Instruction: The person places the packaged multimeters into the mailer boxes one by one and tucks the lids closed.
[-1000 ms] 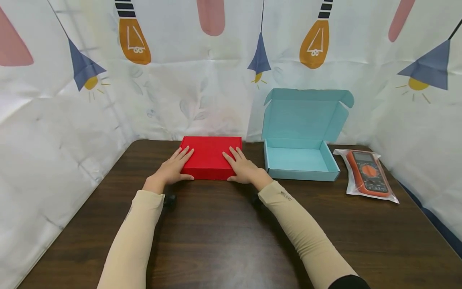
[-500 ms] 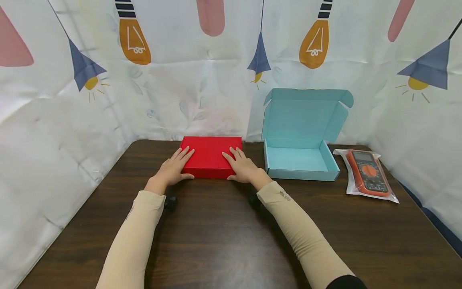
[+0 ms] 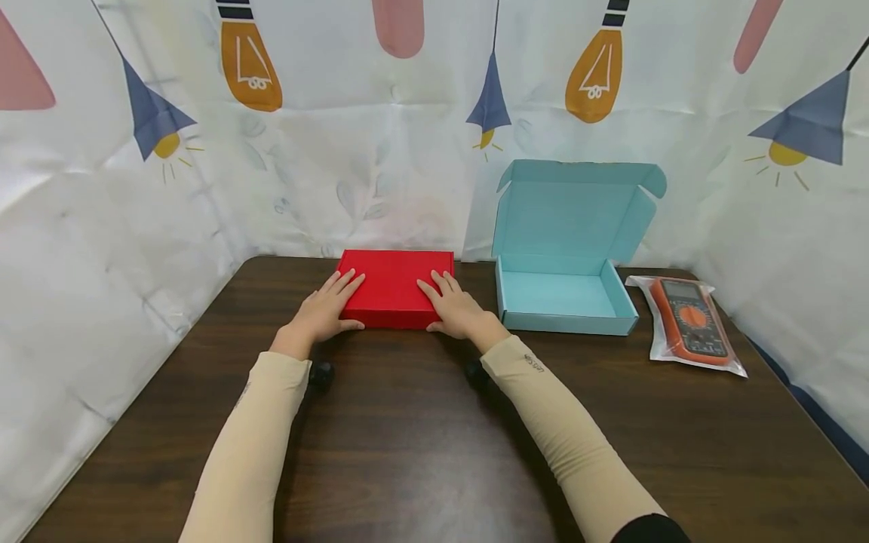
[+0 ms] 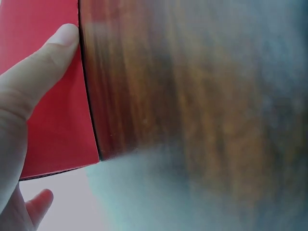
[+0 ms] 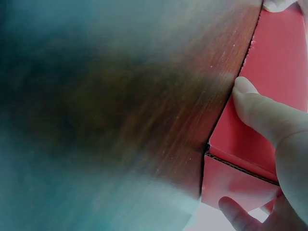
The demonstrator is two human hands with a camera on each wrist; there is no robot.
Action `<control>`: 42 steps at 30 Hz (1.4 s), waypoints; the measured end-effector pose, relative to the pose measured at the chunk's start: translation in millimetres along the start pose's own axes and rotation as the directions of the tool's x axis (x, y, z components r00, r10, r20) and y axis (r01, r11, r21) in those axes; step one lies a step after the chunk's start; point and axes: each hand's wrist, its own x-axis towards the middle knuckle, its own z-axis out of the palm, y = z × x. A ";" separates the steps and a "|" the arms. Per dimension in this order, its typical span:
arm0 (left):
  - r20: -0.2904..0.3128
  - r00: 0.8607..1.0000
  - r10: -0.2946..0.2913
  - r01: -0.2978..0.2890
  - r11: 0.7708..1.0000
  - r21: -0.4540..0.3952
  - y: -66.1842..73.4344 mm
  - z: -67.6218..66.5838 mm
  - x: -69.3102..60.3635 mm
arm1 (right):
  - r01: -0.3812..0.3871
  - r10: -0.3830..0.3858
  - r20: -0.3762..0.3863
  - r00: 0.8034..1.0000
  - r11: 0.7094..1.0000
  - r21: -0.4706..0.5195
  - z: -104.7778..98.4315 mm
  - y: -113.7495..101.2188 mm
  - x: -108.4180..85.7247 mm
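A closed red cardboard box point(image 3: 397, 280) lies flat near the far edge of the table. My left hand point(image 3: 319, 311) rests on its left front corner, fingers spread over the top and the thumb along the front wall. Mirroring it, my right hand point(image 3: 460, 311) lies on the right front corner. Both thumbs press the red front wall in the wrist views, the left thumb point(image 4: 41, 67) and the right thumb point(image 5: 260, 108) each near the bottom edge. A little finger shows beside the box's end in each wrist view. The palms' undersides are hidden.
Right of the red box stands a light-blue cardboard box point(image 3: 562, 323) with its lid raised and nothing inside. Farther right lies an orange multimeter point(image 3: 692, 317) in a clear plastic bag. A patterned cloth point(image 3: 305, 166) hangs behind the dark wooden table point(image 3: 407, 430).
The red box has slid very slightly away from me under both hands. The head view has tilted a little, so everything sits slightly higher. The hands keep their hold positions on the box.
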 end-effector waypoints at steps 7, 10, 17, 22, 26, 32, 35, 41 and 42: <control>0.031 0.999 -0.016 0.016 1.000 -0.013 -2.8 -1.4 3.2 | -0.008 0.008 0.009 1.000 1.000 0.019 -0.7 0.4 0.3; 0.033 0.999 -0.019 0.020 1.000 -0.013 -3.4 -1.9 4.4 | -0.017 0.017 0.018 1.000 1.000 0.021 -0.5 0.6 0.9; 0.027 0.999 -0.024 0.024 1.000 0.000 -3.2 -5.4 4.2 | -0.001 0.000 0.046 0.999 1.000 0.009 -4.5 2.1 3.9; 0.049 0.998 -0.024 0.024 1.000 -0.002 -3.0 -6.3 5.2 | 0.003 -0.007 0.102 0.995 0.999 0.033 -9.5 4.3 1.7; 0.084 0.995 -0.055 0.054 0.999 0.006 1.7 -10.7 7.7 | 0.024 -0.032 0.142 0.989 0.998 0.055 -14.0 5.2 -5.1; 0.105 0.991 -0.085 0.087 0.996 -0.007 13.4 -23.1 10.8 | 0.069 -0.086 0.163 0.983 0.992 0.109 -21.3 6.4 -20.2; 0.097 0.992 -0.079 0.082 0.996 -0.027 17.5 -26.0 10.7 | 0.110 -0.129 0.149 0.980 0.986 0.125 -24.0 9.6 -27.7; 0.010 0.999 -0.047 0.048 0.992 -0.113 26.2 -27.8 10.8 | 0.216 -0.222 0.042 0.974 0.970 0.114 -32.8 21.6 -42.6; -0.012 0.999 -0.041 0.039 0.990 -0.135 28.4 -28.6 11.7 | 0.227 -0.231 0.026 0.973 0.968 0.110 -35.0 23.9 -45.3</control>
